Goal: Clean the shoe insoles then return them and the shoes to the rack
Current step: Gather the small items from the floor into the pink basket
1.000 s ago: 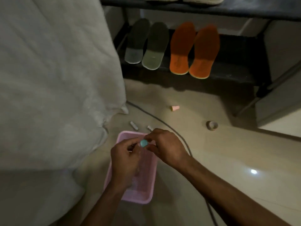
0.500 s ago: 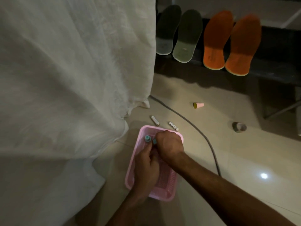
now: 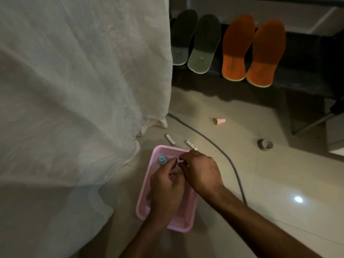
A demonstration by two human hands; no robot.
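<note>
I am crouching over a glossy beige tile floor (image 3: 279, 183), with a white sheet (image 3: 74, 90) hanging at my left and a dark rack (image 3: 307, 79) ahead. Two grey insoles (image 3: 195, 41) and two orange insoles (image 3: 255, 51) are leaning on its low shelf, well apart from me. My left hand (image 3: 167, 190) and right hand (image 3: 201, 174) are hovering over a pink basket (image 3: 147, 205), fingers curled; I cannot tell whether either is gripping anything. A teal cap (image 3: 162, 160) is sitting just beside my left fingertips. A grey cable (image 3: 230, 161) is running along the basket's right, bare floor beyond.
</note>
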